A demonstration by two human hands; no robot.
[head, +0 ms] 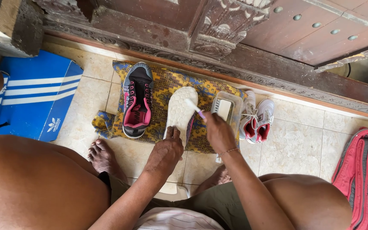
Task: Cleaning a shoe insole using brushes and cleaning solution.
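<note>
1. The fingers (173, 135) of the left hand (165, 154) lie pressed together, flat on the heel end of an upturned sneaker (180, 111), its white sole facing up. The fingers of the right hand (219, 133) curl shut around a toothbrush (194, 107), whose white head touches the sole near its toe end.
2. The tiled floor (294, 136) carries everything; a carved dark wooden door frame (218, 38) runs along its far edge.
3. A blue shoe box lid (35, 96) with white stripes lies at the left.
4. A patterned yellow-and-blue cloth (162, 85) is spread under the upturned sneaker.
5. A red and grey bag (358, 170) lies at the right edge.
6. The matching grey and pink sneaker (137, 100) stands upright on the cloth, just left of the upturned one.
7. A pair of small white shoes (257, 119) sits right of the cloth.
8. A clear plastic tub (227, 108), with a pale block inside, stands between the upturned sneaker and the white shoes.
</note>
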